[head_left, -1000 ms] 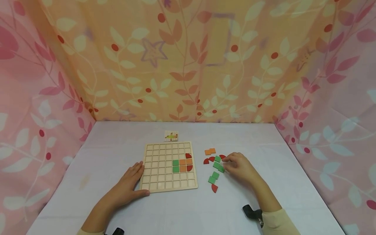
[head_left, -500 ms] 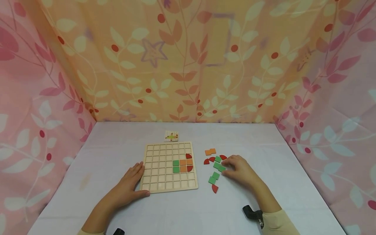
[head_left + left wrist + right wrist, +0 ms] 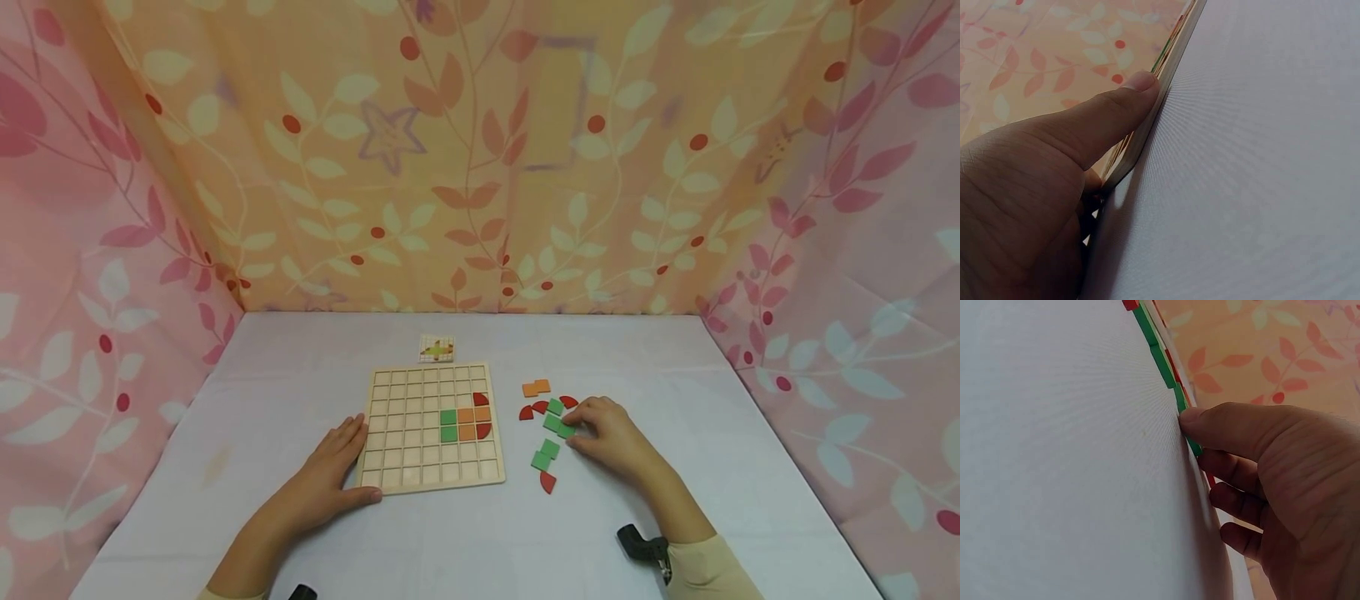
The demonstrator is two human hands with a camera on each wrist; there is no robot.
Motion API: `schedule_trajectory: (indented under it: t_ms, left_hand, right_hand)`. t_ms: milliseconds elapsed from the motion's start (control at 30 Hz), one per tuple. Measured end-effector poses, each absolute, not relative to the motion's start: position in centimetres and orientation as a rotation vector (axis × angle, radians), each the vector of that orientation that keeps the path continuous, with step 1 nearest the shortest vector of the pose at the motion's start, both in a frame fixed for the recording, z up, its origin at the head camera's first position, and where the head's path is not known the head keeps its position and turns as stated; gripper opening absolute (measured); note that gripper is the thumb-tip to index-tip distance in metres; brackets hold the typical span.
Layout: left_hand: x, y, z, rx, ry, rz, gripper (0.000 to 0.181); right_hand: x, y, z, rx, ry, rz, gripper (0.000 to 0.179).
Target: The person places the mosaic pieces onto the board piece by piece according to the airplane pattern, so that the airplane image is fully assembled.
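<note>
A square wooden grid board (image 3: 412, 456) lies on the white table. Green squares (image 3: 448, 425), orange squares (image 3: 466, 423) and red quarter-circles (image 3: 483, 431) fill some cells on its right side. My left hand (image 3: 324, 467) rests at the board's near left corner, fingers straight along the left side and thumb (image 3: 1125, 103) against the near edge. To the right of the board, my right hand (image 3: 611, 433) pinches a green square tile (image 3: 566, 429) between thumb and forefinger. That tile lies against another green square (image 3: 551, 422); its other fingers are loosely curled.
Loose orange squares (image 3: 536, 388), red quarter-circles (image 3: 527, 413) and more green squares (image 3: 541, 460) lie scattered between the board and my right hand. Behind the board stands a small pattern card (image 3: 437, 348). Floral cloth walls (image 3: 480, 208) close off the back and both sides.
My right hand has shifted slightly toward me, from beside the far red quarter-circle to the green square, and its thumb and forefinger have closed on that tile. My left hand stays put.
</note>
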State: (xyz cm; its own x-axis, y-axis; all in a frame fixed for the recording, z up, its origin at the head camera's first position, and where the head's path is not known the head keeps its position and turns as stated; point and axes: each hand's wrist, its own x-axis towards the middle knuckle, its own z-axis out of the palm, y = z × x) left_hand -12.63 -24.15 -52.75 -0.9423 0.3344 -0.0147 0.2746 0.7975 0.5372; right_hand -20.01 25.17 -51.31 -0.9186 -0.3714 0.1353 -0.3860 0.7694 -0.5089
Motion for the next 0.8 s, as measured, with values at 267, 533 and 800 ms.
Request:
schedule_trajectory:
  t_ms: [267,533,800]
  left_hand:
    - [-12.69,-24.21,-52.80,0.505,2.887,0.812,0.116]
    - [-12.66,-24.30,-52.88,0.488,2.882,0.811,0.117]
    - [-12.54,-24.09,-52.51,0.481,2.879,0.837,0.115]
  right_hand:
    - [-20.14,25.23,-51.39,0.641,-2.941,0.865,0.026]
    - [-20.13,25.17,-51.38,0.648,-2.950,0.868,0.025]
    - [-19.95,25.19,-50.57,0.643,-2.922,0.874,0.026]
